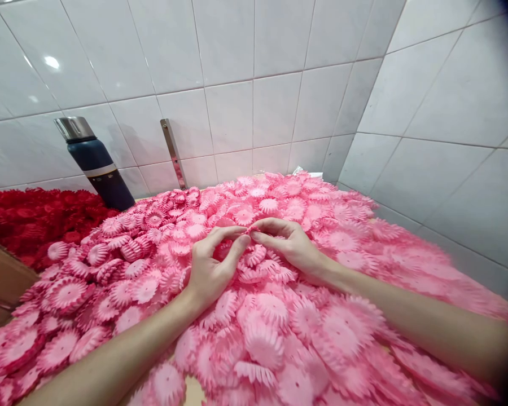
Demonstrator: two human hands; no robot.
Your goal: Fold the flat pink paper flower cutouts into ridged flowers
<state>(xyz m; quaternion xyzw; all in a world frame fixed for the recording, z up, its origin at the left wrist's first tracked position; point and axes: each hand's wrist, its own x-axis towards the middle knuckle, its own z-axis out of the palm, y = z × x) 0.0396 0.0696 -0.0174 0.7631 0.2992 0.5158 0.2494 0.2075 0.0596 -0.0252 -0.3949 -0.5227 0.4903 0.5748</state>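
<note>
My left hand [215,256] and my right hand [288,243] meet above the middle of a wide heap of pink flower-shaped pieces [265,341]. Thumb and forefinger of each hand are pinched together, fingertips almost touching. Between them shows a small bit of a pink petal piece [249,230], mostly hidden by the fingers. The loose pieces around are round and flat, with fringed edges, and some have a small hole in the centre. Several lie stacked in one another just below my fingertips.
A dark blue bottle [101,172] with a steel cap leans at the back left. Beside it, a metal strip [173,152] rests against the white tiled wall [228,51]. Dark red pieces [46,217] are piled at the far left, behind a cardboard box [2,270]. Tiled walls meet at the back right.
</note>
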